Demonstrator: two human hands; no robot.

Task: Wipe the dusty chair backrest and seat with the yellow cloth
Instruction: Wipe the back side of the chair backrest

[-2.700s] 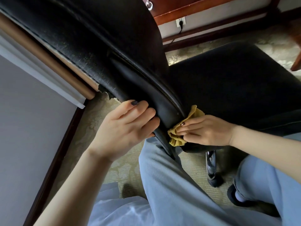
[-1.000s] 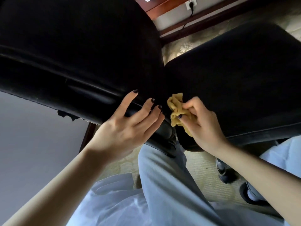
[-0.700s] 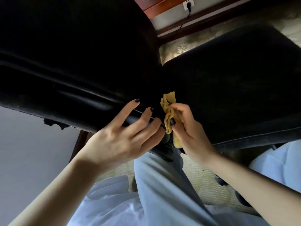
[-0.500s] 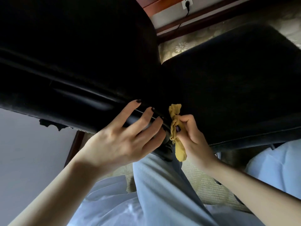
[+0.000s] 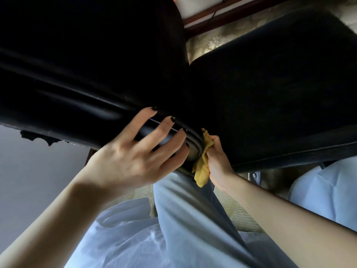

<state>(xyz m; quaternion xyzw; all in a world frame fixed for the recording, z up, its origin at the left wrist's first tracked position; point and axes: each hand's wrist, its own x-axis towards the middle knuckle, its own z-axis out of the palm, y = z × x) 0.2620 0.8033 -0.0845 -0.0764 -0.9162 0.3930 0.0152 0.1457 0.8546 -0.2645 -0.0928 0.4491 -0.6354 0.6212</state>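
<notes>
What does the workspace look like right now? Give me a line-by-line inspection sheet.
Surface: black backrest and seat; too dark to judge dust; backrest edge torn at left.
Job's things: yellow cloth bunched at the gap between backrest and seat.
Clutter: nothing seen.
Hands: left hand rests spread fingers on the backrest's lower rim; right hand grips the cloth.
Cables: one dark cable against the far wall.
Surroundings: patterned carpet, wooden baseboard.

No legible text or labels
</notes>
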